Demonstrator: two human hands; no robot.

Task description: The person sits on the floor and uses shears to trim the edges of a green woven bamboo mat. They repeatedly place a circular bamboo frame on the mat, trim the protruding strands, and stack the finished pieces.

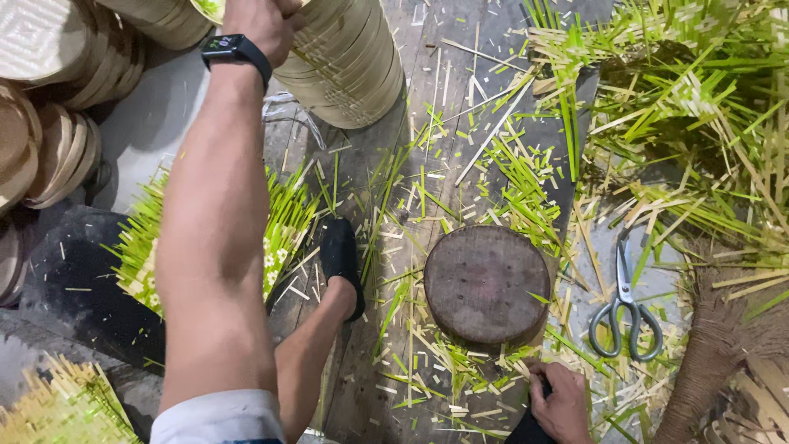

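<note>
Several woven baskets are already sitting nested in a stack (349, 66), and the left hand (263, 20) is grasping its top one at the rim; more piles (49, 99) are lying just beside it. Plenty of loose strips (509, 181) are littering the floor — the right hand (563, 403) is gripping something dark (I cannot tell what). Scissors (625, 316) are lying untouched beside a round block (486, 284), a foot (341, 263) is resting between arm and block — nothing is blocking the stack.

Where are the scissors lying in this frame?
In the head view the scissors lie on the floor at lower right, blades pointing up, just right of the round wooden block and above the right hand, untouched among cut green strips.
</note>
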